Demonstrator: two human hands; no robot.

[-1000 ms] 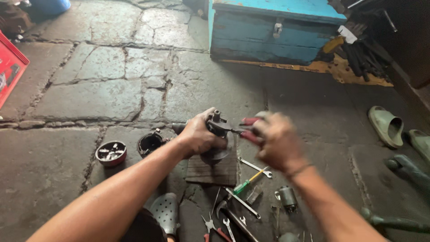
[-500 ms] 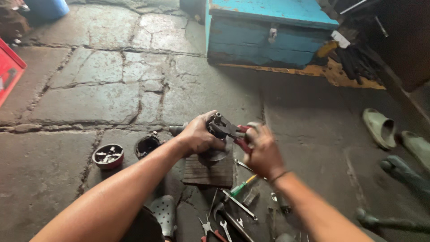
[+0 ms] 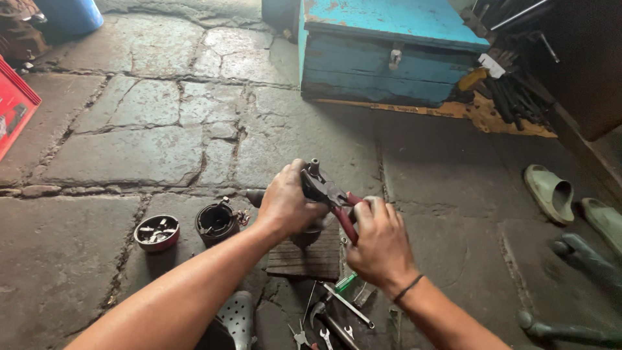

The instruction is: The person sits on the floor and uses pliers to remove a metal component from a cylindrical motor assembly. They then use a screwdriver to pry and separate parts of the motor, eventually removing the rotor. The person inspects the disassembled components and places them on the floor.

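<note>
Fingers of the left hand (image 3: 287, 201) wrap a metal motor part (image 3: 310, 228) on a wooden block (image 3: 304, 259). Right hand (image 3: 381, 243) squeezes red-handled pliers (image 3: 337, 201). Wrenches (image 3: 343, 304) lie just below the block; two round cups (image 3: 188, 227) sit left of it.

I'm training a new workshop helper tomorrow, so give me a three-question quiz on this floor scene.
1. True or false: the right hand grips red-handled pliers.
2. What does the left hand steady over the wooden block?
A. a glass jar
B. a dark metal part
C. a paint can
3. Fill in: the small round bowl of bits lies on the stone floor to the ____ of the black cylindrical part, as the camera sees it.

Key
1. True.
2. B, the dark metal part.
3. Left.
</note>
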